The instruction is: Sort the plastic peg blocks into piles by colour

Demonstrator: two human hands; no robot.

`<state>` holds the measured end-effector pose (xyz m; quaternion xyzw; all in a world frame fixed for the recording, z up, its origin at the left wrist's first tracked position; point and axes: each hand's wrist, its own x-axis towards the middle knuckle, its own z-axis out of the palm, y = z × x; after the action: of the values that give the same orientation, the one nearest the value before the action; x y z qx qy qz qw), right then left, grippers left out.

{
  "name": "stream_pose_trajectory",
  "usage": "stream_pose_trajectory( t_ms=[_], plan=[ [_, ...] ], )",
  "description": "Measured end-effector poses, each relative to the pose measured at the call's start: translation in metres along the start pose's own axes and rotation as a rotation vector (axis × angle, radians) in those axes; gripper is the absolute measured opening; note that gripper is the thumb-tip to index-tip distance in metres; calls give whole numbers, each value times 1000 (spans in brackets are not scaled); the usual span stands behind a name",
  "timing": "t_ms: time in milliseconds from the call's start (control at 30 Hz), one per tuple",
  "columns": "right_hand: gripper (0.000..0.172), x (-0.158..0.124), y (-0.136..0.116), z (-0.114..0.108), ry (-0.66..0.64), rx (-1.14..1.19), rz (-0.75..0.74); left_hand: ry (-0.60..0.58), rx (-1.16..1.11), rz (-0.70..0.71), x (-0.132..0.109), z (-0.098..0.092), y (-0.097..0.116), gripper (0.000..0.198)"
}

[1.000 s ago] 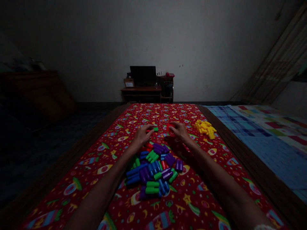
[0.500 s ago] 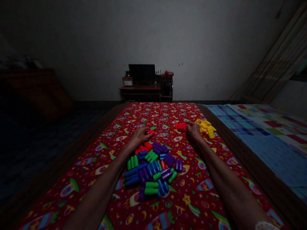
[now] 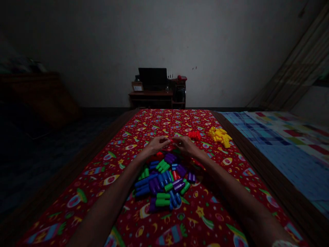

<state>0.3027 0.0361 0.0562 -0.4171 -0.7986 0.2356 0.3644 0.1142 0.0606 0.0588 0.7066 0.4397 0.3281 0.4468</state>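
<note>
My left hand (image 3: 155, 145) and my right hand (image 3: 187, 145) meet beyond the pile, fingertips pinched on a small red plastic block (image 3: 172, 140). Fingers cover most of it, and a bit of dark green shows under my right fingers. Nearer me lies a mixed pile of bullet-shaped toy blocks, with purple blocks (image 3: 181, 170), blue blocks (image 3: 164, 179) and green blocks (image 3: 162, 166). Part of a red block (image 3: 159, 155) shows just below my left hand. Past my right hand sits a group of red blocks (image 3: 194, 135), beside a heap of yellow blocks (image 3: 219, 136).
A red patterned cloth (image 3: 203, 206) covers the long surface. To the right lies blue plaid bedding (image 3: 246, 137). A desk (image 3: 151, 94) with a black monitor (image 3: 153, 78) stands against the far wall. A wooden cabinet (image 3: 38, 92) is at the left; the room is dim.
My right hand has left the red group beside the yellow heap and moved left to my left hand. Both now touch the red block that my left hand held.
</note>
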Motion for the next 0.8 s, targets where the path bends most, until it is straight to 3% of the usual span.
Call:
stream_pose_trajectory(
  t_ms=[167,267,367,500,600,700,800],
  plan=[
    [28,2,2,14,82,617,241,-74,-63,-32,-5,8,2,59],
    [36,4,-2,21,172,721,279,-73,53,42,-7,12,4,50],
    [33,8,1,12,315,583,279,-36,264,37,-8,9,3,31],
    [24,11,22,-28,574,129,266,0,513,28,-11,1,2,19],
    [21,7,45,-58,675,-199,288,74,596,29,-11,-3,1,37],
    [22,0,66,-70,593,-382,375,24,620,20,-12,-14,-4,56],
    [27,-5,78,-67,425,-444,376,-102,654,-42,-15,-32,-10,41]
  ],
)
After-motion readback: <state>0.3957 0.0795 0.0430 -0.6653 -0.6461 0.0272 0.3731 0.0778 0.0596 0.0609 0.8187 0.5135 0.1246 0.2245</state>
